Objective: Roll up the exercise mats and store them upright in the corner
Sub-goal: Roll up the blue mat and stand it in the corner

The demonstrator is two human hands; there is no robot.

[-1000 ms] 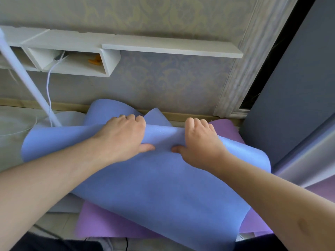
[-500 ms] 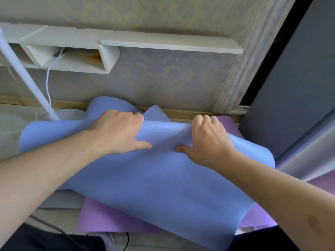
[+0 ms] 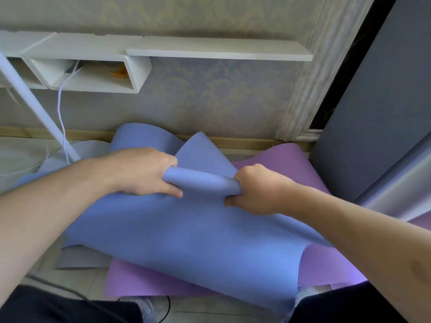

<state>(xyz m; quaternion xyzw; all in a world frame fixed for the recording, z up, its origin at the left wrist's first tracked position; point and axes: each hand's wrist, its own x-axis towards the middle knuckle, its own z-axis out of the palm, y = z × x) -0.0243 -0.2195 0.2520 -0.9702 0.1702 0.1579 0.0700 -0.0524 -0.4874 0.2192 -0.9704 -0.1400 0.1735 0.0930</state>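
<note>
Where the head view centres, I see the blue exercise mat [image 3: 186, 241] spread across the middle of the frame, its far edge curled into a tight roll between both hands. My left hand [image 3: 142, 173] sits left of centre with its fingers [image 3: 166, 159] wrapped over the top of that roll and the thumb tucked under it, gripping it. My right hand [image 3: 256, 192] sits just right of centre, curled round the other end of the roll, thumb below, also gripping it. Beyond the roll, more of the blue mat rises in two humps toward the skirting board. Under it lies the purple exercise mat [image 3: 291, 164], showing at centre right and along the lower middle of the frame. A grey mat [image 3: 79, 259] peeks out at lower left. On the wallpapered wall in the upper left hangs a white wall shelf [image 3: 217, 51], with a white cable [image 3: 61, 108] dangling from its open box beside a slanted white pole [image 3: 35, 108].
</note>
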